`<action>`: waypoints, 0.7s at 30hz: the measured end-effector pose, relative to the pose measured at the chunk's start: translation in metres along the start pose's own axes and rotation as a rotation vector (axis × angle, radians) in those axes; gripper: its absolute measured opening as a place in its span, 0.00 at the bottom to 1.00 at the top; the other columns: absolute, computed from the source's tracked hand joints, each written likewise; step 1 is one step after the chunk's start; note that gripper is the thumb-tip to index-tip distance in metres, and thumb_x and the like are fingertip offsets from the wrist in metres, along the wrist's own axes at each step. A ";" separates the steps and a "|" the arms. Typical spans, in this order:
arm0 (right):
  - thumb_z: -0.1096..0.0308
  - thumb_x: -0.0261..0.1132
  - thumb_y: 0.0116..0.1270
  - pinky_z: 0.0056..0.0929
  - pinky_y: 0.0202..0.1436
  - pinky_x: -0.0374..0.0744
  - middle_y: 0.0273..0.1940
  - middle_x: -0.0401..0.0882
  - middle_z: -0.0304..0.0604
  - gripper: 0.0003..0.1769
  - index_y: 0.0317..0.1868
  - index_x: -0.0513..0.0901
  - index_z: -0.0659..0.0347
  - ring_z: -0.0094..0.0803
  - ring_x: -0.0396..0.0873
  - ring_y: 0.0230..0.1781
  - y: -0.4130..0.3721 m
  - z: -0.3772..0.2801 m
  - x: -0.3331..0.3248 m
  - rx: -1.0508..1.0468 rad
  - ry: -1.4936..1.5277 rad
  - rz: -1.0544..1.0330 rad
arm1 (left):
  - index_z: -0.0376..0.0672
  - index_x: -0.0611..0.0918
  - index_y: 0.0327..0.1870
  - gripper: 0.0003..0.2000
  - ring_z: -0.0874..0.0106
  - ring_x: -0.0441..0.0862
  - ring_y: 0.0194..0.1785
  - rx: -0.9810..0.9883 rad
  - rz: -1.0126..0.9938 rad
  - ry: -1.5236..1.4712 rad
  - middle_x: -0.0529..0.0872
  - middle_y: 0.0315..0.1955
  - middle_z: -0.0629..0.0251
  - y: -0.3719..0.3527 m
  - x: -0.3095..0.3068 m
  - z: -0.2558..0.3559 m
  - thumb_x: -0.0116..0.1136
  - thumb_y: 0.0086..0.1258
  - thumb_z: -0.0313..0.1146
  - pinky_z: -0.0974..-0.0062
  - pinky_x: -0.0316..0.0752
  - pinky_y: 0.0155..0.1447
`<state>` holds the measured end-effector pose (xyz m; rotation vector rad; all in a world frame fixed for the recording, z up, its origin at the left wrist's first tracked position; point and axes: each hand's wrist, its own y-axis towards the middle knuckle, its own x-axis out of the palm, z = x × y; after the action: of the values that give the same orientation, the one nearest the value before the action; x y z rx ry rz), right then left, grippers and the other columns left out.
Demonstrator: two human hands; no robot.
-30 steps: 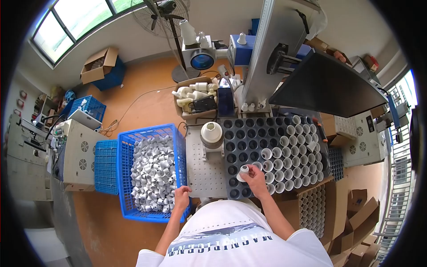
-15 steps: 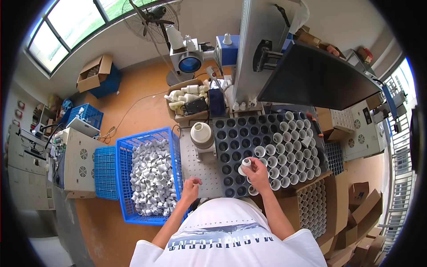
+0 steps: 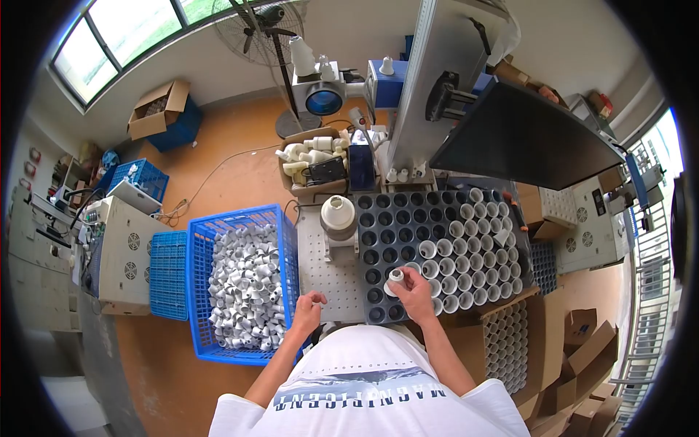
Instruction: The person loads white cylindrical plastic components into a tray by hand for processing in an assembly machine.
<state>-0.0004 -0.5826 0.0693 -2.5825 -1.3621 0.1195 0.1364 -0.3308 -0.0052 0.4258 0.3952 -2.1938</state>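
Versus 0.5 s ago: white fitting [image 3: 395, 283] slightly nearer the wearer, above black tray's [image 3: 379, 247] 8 o'clock side. Right hand [image 3: 414, 293]: closed pinch, fitting at grip's 10 o'clock. Left hand [image 3: 307, 310]: half-curled, contents unclear.

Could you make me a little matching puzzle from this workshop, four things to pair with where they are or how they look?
1. right hand
2. blue crate
3. left hand
4. dark tray

A. at the near-left part of the perforated plate
B. some holes filled with white cups, others unfilled
C. grips a white piece
D. heaped with loose white parts

Pairs: 1-C, 2-D, 3-A, 4-B
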 end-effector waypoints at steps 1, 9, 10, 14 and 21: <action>0.73 0.70 0.61 0.21 0.51 0.76 0.43 0.79 0.35 0.18 0.50 0.77 0.65 0.20 0.77 0.44 0.001 -0.002 0.001 -0.001 -0.003 0.001 | 0.31 0.81 0.31 0.16 0.61 0.83 0.40 -0.003 0.001 0.003 0.85 0.29 0.52 0.000 -0.001 -0.001 0.39 0.46 0.18 0.69 0.75 0.53; 0.69 0.70 0.61 0.22 0.47 0.77 0.42 0.82 0.37 0.19 0.50 0.78 0.65 0.21 0.79 0.42 -0.002 -0.003 0.005 -0.031 -0.029 0.009 | 0.31 0.81 0.30 0.15 0.60 0.83 0.40 0.016 0.076 -0.061 0.85 0.29 0.51 0.004 -0.017 0.006 0.40 0.45 0.17 0.68 0.76 0.52; 0.69 0.70 0.61 0.22 0.47 0.77 0.42 0.82 0.37 0.19 0.50 0.78 0.65 0.21 0.79 0.42 -0.003 -0.004 0.006 -0.031 -0.032 0.011 | 0.31 0.81 0.30 0.16 0.60 0.83 0.40 0.027 0.087 -0.047 0.85 0.29 0.51 0.005 -0.020 0.007 0.39 0.44 0.17 0.68 0.76 0.53; 0.69 0.70 0.61 0.22 0.47 0.77 0.42 0.82 0.37 0.18 0.50 0.78 0.65 0.21 0.79 0.41 -0.005 -0.005 0.006 -0.041 -0.030 0.011 | 0.31 0.81 0.31 0.17 0.63 0.83 0.39 0.046 0.115 -0.082 0.85 0.28 0.53 0.013 -0.025 0.016 0.37 0.43 0.17 0.70 0.75 0.53; 0.70 0.70 0.61 0.22 0.48 0.77 0.42 0.82 0.37 0.18 0.50 0.78 0.65 0.21 0.79 0.41 -0.006 -0.003 0.002 -0.038 -0.038 0.016 | 0.30 0.80 0.31 0.16 0.65 0.82 0.39 0.134 0.159 -0.117 0.84 0.28 0.55 0.047 -0.043 0.035 0.37 0.46 0.19 0.71 0.74 0.54</action>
<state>-0.0034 -0.5778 0.0734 -2.6358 -1.3701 0.1473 0.1935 -0.3440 0.0381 0.3850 0.1459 -2.0848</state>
